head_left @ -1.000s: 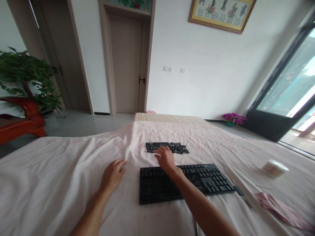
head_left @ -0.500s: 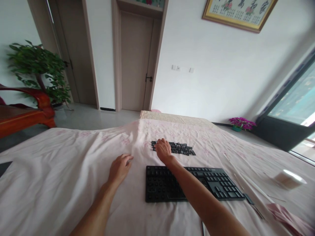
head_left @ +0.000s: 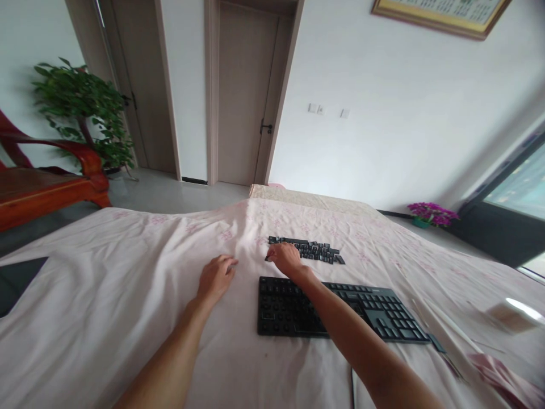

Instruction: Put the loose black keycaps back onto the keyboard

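My right hand (head_left: 285,258) is closed in a pinch at the near left side of a group of loose black keycaps (head_left: 317,250) laid out in rows. A small black keycap (head_left: 267,258) shows at its fingertips. Nearer to me lies a black keyboard (head_left: 276,309), partly covered by my right forearm; its left part has bare key seats, while the right part carries keys. On the cloth left of the keyboard rests my left hand (head_left: 216,277), holding nothing, its fingers loosely bent and apart.
A pale flowered cloth (head_left: 170,272) covers the table. At the right are a clear round container (head_left: 513,314), a pink cloth (head_left: 500,372) and a thin tool (head_left: 437,343) beside the keyboard. A dark flat object (head_left: 19,284) lies at the left edge. A cable (head_left: 352,386) runs toward me.
My right hand has drawn back slightly toward me from the keycaps, uncovering their left end, with a keycap at its fingertips. The view has shifted slightly; my left hand stays on the cloth.
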### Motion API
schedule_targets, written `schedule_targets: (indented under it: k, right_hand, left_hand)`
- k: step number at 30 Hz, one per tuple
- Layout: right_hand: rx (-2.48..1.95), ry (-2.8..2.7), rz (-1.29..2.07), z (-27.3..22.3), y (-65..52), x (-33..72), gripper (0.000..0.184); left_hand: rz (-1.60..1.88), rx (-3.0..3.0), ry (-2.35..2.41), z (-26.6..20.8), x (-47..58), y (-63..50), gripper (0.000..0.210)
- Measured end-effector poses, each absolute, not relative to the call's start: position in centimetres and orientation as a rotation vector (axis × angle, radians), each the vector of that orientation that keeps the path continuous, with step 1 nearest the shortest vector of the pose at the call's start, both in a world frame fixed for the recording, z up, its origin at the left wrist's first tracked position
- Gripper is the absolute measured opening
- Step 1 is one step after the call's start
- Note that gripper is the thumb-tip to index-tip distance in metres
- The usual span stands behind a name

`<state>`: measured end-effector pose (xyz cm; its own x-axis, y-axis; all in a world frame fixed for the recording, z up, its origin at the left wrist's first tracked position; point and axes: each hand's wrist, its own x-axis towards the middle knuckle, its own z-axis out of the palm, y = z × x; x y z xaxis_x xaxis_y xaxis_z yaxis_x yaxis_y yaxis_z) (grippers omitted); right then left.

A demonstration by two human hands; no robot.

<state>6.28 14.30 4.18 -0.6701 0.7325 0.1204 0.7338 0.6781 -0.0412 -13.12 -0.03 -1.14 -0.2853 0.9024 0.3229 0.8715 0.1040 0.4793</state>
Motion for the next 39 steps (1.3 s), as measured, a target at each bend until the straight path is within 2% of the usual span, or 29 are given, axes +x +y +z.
schedule_targets:
  k: [8, 20, 31, 34, 39]
  right_hand:
    - [-1.24, -2.8, 0.095, 3.7, 14.2, 5.9, 0.021]
    - [-1.213, -2.938, -0.126, 3.4, 12.6, 5.1, 0.03]
    - [-1.183, -2.914, -0.166, 5.2, 11.9, 5.8, 0.025]
    - [-1.143, -2.808, -0.112, 6.1, 10.7, 7.5, 0.03]
    - [-0.93, -2.481, 0.21, 6.2, 6.6, 10.4, 0.024]
  left_hand:
    - [0.916, 1.845, 2.313, -1.2, -13.1, -0.1, 0.028]
    - [0.925, 1.843, 2.324, -1.1, -12.9, -0.4, 0.029]
    - [0.923, 1.869, 2.341, -1.1, -12.8, -0.6, 0.029]
    - [0.922, 1.853, 2.352, -1.3, -12.8, -0.6, 0.029]
    - [0.934, 1.827, 2.365, -1.4, -12.8, -0.4, 0.031]
